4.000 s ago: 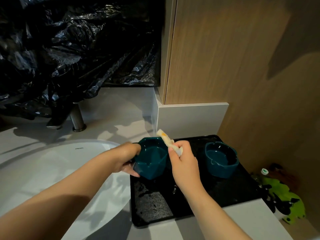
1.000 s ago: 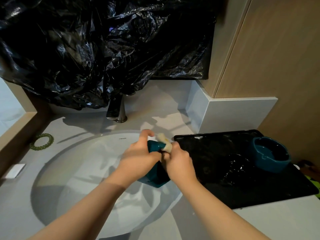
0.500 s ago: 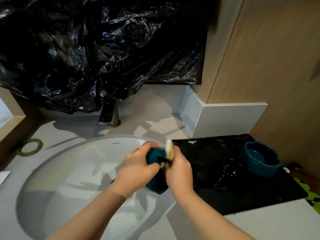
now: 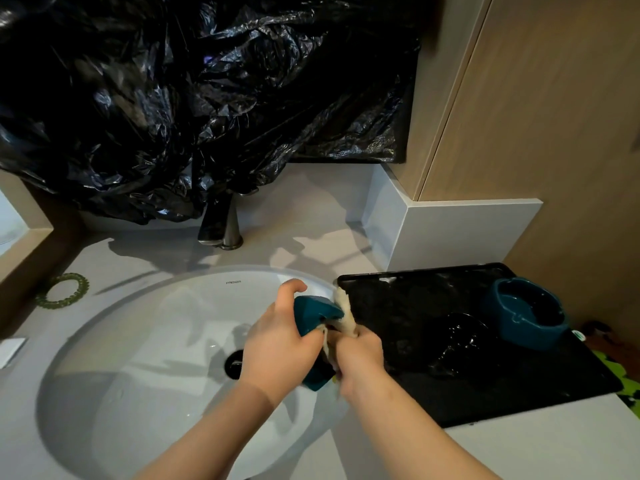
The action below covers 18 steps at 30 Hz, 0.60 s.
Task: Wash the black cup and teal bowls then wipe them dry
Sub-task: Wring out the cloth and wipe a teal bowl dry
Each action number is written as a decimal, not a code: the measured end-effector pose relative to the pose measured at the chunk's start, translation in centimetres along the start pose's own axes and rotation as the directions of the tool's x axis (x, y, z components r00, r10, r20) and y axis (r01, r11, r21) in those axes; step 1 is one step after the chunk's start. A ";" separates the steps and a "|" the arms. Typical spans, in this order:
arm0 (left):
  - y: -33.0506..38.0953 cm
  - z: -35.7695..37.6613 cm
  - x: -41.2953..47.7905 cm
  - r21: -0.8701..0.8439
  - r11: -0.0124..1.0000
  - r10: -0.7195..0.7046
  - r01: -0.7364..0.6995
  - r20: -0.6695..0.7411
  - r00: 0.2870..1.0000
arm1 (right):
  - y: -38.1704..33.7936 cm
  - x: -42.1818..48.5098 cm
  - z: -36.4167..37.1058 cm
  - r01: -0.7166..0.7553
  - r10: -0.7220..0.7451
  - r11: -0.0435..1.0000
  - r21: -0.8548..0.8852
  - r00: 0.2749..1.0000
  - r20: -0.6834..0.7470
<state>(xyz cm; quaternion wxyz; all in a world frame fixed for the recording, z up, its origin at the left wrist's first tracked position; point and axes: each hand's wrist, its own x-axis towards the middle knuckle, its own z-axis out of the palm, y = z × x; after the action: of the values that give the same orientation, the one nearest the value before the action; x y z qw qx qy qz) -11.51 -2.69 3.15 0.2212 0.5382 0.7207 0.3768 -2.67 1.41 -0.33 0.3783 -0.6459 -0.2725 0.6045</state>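
At the left edge of the frame a green ring point(image 4: 62, 291) lies on the pale tabletop point(image 4: 519, 452); beside it we see the white sink point(image 4: 138, 341) below a metal tap point(image 4: 225, 223) and crumpled black plastic point(image 4: 207, 91); at centre, over the sink's right rim, the left hand point(image 4: 277, 344) grips a tilted teal bowl point(image 4: 313, 311) while the right hand point(image 4: 356, 355) clutches a pale sponge point(image 4: 346, 315) pressed against it; to the right a wet black tray point(image 4: 519, 393) carries the black cup point(image 4: 457, 336) and, further right, a second teal bowl point(image 4: 526, 313).
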 end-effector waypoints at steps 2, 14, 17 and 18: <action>0.2 0.0 -0.4 -0.115 0.993 -0.039 0.033 -0.055 0.998 | -0.1 -0.8 0.5 -0.160 0.152 0.974 0.158 0.987 0.062; -0.8 -1.9 0.9 -0.309 0.916 -0.159 0.257 0.308 0.938 | -3.9 -0.3 -2.0 0.664 -0.530 0.217 -0.716 0.696 0.484; -0.3 -2.0 1.1 -0.165 0.953 -0.181 0.253 0.361 0.915 | -4.0 -1.0 -1.5 0.749 -0.456 -0.151 -0.646 0.527 0.717; -0.1 -1.9 1.0 -0.155 0.957 -0.183 0.245 0.332 0.925 | -3.8 -1.1 -1.4 0.756 -0.485 -0.156 -0.636 0.502 0.716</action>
<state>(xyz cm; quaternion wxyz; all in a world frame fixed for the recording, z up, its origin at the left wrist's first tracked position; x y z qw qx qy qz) -13.27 -2.37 4.30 0.4242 0.4851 0.6907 0.3279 -0.99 2.42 3.35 0.1255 -0.4322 -0.8852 0.1180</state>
